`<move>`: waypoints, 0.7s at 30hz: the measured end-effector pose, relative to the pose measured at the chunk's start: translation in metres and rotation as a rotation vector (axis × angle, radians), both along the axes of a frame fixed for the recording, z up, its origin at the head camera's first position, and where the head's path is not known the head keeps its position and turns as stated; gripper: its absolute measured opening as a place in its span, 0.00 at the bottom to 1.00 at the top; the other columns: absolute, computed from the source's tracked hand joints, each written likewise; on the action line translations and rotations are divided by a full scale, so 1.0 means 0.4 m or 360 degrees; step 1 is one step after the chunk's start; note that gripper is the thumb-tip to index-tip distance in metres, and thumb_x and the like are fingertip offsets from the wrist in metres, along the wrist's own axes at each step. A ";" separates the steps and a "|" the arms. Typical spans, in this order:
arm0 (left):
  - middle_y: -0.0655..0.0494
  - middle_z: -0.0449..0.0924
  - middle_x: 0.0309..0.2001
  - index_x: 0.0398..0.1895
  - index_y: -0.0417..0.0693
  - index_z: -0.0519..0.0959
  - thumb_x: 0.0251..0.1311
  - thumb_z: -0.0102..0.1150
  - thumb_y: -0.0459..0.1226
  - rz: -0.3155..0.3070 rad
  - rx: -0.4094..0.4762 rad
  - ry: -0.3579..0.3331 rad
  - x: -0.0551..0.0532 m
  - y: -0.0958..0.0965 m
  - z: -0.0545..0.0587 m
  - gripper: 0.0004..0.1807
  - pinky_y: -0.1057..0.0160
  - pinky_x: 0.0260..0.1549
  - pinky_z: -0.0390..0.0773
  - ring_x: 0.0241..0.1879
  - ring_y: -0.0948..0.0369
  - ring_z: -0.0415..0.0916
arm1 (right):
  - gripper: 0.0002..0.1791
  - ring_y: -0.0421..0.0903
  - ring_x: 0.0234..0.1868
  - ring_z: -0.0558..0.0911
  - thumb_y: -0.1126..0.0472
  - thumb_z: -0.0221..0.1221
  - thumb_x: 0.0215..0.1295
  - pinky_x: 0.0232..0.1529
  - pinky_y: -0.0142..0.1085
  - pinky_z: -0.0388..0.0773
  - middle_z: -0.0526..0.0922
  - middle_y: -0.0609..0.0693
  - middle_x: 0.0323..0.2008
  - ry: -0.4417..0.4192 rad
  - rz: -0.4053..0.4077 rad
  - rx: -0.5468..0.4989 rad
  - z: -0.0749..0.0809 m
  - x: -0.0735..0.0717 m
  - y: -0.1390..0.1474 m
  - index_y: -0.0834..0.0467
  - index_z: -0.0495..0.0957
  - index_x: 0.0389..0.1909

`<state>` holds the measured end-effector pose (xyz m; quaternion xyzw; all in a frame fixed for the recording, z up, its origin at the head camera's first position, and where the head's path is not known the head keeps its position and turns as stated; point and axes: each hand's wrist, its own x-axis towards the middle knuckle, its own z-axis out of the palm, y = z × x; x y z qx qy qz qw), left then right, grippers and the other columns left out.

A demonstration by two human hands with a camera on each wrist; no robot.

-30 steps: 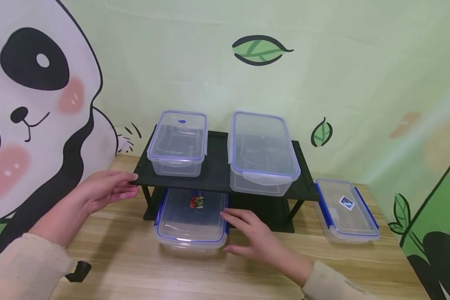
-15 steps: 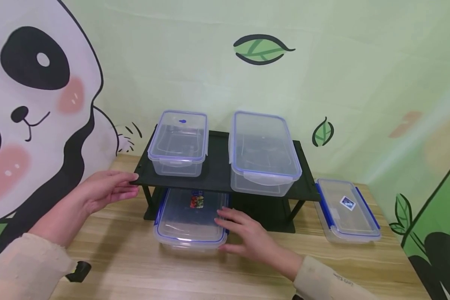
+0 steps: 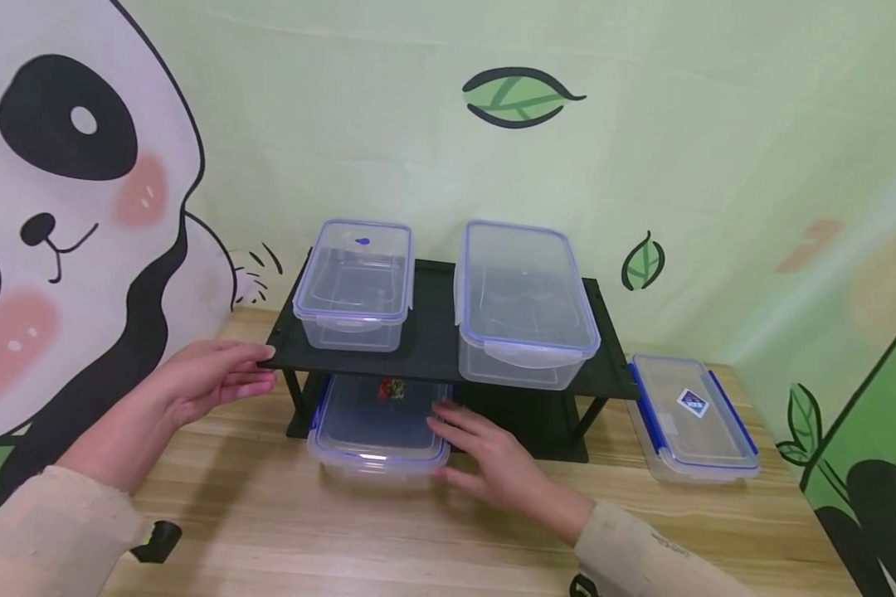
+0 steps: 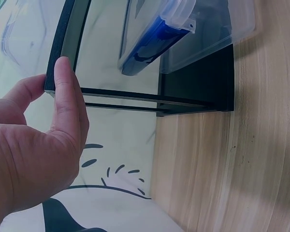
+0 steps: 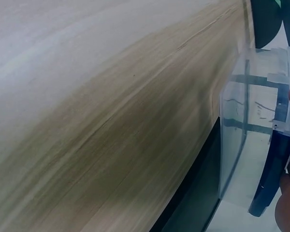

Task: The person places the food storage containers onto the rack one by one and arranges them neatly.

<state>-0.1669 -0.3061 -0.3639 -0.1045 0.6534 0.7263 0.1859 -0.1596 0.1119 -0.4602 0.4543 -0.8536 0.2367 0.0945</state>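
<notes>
In the head view a two-tier black rack (image 3: 435, 319) stands on the wooden table. My left hand (image 3: 205, 377) pinches its upper shelf at the front left corner, thumb above and fingers below, as the left wrist view also shows. A clear food container (image 3: 377, 423) with a blue-edged lid and a coloured label sits partly in the lower tier, its front jutting out. My right hand (image 3: 504, 464) touches its right side with extended fingers, the thumb near the front corner. The right wrist view catches only part of that hand, beside the container's blue clip (image 5: 270, 169).
On the upper shelf stand a smaller clear container (image 3: 354, 282) and a larger one (image 3: 526, 290). Another blue-clipped container (image 3: 694, 423) lies on the table right of the rack. A patterned cloth (image 3: 388, 124) hangs behind. A small black object (image 3: 158, 541) lies near my left sleeve.
The container in the lower tier has slid farther back under the upper shelf, my right hand moving along with it at its side. My left hand has stayed at the rack's corner.
</notes>
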 end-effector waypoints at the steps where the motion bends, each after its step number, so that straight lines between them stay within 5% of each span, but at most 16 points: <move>1: 0.52 0.89 0.35 0.47 0.41 0.77 0.78 0.60 0.35 0.0000 0.0001 0.0001 0.000 0.000 0.000 0.05 0.64 0.44 0.90 0.36 0.61 0.90 | 0.38 0.53 0.77 0.72 0.49 0.75 0.65 0.74 0.49 0.74 0.74 0.54 0.75 0.0004 -0.0005 0.0001 -0.001 -0.002 -0.001 0.58 0.77 0.72; 21: 0.52 0.89 0.34 0.42 0.44 0.80 0.77 0.60 0.34 0.0012 0.0031 -0.0002 0.001 0.004 0.001 0.03 0.64 0.43 0.90 0.35 0.60 0.90 | 0.37 0.53 0.79 0.68 0.48 0.71 0.70 0.75 0.50 0.72 0.70 0.55 0.78 -0.0065 -0.0084 0.0027 -0.008 -0.018 -0.016 0.59 0.74 0.75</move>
